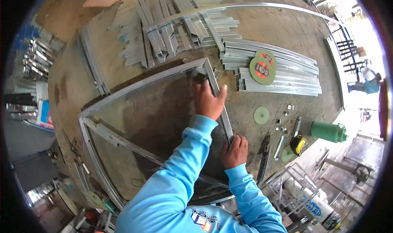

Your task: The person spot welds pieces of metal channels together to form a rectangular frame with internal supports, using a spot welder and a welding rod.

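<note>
A metal frame (pixel 143 86) of silvery bars lies flat in front of me, with a diagonal bar (pixel 137 148) across its inside. My left hand (pixel 209 100) straddles the frame's right bar near its upper corner, fingers on the inner side and thumb on the outer. Lower down that same bar, my right hand (pixel 236 152) has its fingers curled round the end. Part of the frame's lower side is hidden behind my arms. Right of the hands, a green cutting disc (pixel 261 115) lies on the work surface.
Metal profiles (pixel 282 85) carry two stacked cutting discs (pixel 262 70). More profiles (pixel 192 20) are piled beyond the frame. A green bottle (pixel 327 132), a tape measure (pixel 298 145) and small metal pieces lie to the right. A white cylinder (pixel 307 200) sits at lower right.
</note>
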`<move>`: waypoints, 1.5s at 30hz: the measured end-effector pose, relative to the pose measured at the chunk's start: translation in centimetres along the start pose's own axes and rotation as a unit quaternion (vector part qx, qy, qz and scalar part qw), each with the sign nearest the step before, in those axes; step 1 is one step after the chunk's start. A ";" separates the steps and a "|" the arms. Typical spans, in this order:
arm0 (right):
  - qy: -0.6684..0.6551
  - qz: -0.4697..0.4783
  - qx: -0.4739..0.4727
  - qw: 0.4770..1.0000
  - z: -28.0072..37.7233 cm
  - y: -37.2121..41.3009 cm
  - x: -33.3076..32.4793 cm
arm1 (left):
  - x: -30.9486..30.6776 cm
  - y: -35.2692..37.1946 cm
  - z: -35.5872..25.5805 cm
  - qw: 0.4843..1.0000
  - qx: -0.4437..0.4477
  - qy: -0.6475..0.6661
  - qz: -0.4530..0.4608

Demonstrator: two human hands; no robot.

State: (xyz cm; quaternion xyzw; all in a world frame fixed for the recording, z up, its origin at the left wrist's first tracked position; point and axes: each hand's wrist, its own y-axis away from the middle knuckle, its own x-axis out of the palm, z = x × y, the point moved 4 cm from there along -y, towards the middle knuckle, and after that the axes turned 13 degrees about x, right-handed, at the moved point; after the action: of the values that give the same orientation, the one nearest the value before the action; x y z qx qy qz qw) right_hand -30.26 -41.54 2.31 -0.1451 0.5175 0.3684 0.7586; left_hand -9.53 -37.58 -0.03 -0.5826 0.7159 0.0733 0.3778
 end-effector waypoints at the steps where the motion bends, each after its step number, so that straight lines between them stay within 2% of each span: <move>1: -0.001 -0.005 -0.002 1.000 -0.2 0.0 0.1 | 0.6 0.2 -0.7 0.998 -0.006 -0.047 -0.035; 2: -0.002 -0.011 -0.003 1.000 -0.3 -0.1 0.1 | 1.0 0.3 -1.0 0.993 -0.011 -0.094 -0.068; 3: 0.005 -0.008 -0.013 1.000 -0.3 -0.1 0.1 | 1.8 0.8 0.0 0.994 -0.103 0.026 0.001; 4: 0.005 -0.014 -0.003 1.000 -0.2 0.0 0.1 | 1.7 1.1 0.3 0.994 -0.111 0.025 -0.006; 7: 0.001 -0.018 0.005 1.000 0.2 0.0 0.2 | 1.5 1.4 0.4 0.991 -0.069 0.104 -0.054; 15: -0.008 -0.015 0.021 1.000 -0.4 0.1 0.1 | 1.4 1.4 0.6 0.993 -0.034 0.098 -0.064; 17: -0.123 0.053 0.085 0.987 -1.3 0.0 -0.2 | 1.6 1.4 0.4 0.989 -0.042 0.099 -0.096; 18: -0.125 0.045 0.091 0.987 -2.0 0.3 -1.1 | 1.9 1.3 0.4 0.990 -0.035 0.105 -0.091; 20: -0.021 -0.152 0.018 0.988 -4.0 2.1 -4.6 | 2.0 1.6 0.8 0.991 -0.036 0.089 -0.096; 22: 0.128 -0.198 0.130 0.963 -8.1 3.8 -6.4 | 1.7 1.4 0.8 0.993 -0.027 0.084 -0.080; 23: 0.129 -0.198 0.137 0.962 -9.6 4.5 -6.8 | 1.8 1.5 0.9 0.992 -0.027 0.091 -0.086; 25: 0.183 -0.090 0.218 0.954 -13.1 5.3 -6.0 | 1.6 1.3 0.6 0.989 -0.027 0.111 -0.096; 28: 0.111 -0.057 0.219 0.968 -15.5 5.8 -4.9 | 1.7 1.3 0.7 0.988 -0.035 0.127 -0.081; 30: 0.131 -0.072 0.216 0.965 -15.6 6.8 -5.2 | 2.0 1.5 0.9 0.990 -0.027 0.117 -0.080; 33: -0.013 -0.101 0.270 0.958 -11.6 9.4 -9.6 | 2.1 1.6 1.0 0.988 -0.036 0.117 -0.092; 34: -0.124 -0.078 0.313 0.938 -9.0 10.5 -11.3 | 2.0 1.6 0.9 0.989 -0.045 0.120 -0.080; 35: -0.131 -0.078 0.292 0.944 -7.6 12.2 -12.7 | 2.0 1.6 0.9 0.988 -0.054 0.124 -0.068; 36: -0.166 -0.056 0.317 0.932 -7.5 14.3 -13.6 | 2.1 1.6 0.9 0.988 -0.055 0.127 -0.068; 37: -0.173 -0.008 0.323 0.930 -6.1 15.8 -15.3 | 2.2 1.6 1.0 0.985 -0.060 0.142 -0.075; 38: -0.182 0.068 0.322 0.926 -6.1 17.7 -16.7 | 2.2 1.6 1.0 0.982 -0.065 0.157 -0.082; 39: -0.256 0.045 0.303 0.917 -4.6 18.9 -17.9 | 2.1 1.6 0.9 0.982 -0.067 0.159 -0.082; 42: -0.254 0.070 0.285 0.922 0.4 19.6 -23.1 | 1.8 1.4 0.7 0.987 -0.052 0.129 -0.082; 44: -0.311 0.086 0.177 0.930 0.3 19.8 -24.5 | 1.6 1.4 0.7 0.992 -0.029 0.087 -0.090; 45: -0.225 0.194 0.136 0.945 -0.9 19.5 -24.9 | 1.6 1.4 0.7 0.992 -0.032 0.087 -0.090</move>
State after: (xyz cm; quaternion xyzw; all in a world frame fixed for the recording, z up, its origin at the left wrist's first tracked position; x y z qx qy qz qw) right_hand -49.51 -38.92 27.26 0.1490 0.3970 0.4579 0.7814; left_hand -10.50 -38.00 -2.04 -0.6607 0.6877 0.0105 0.3007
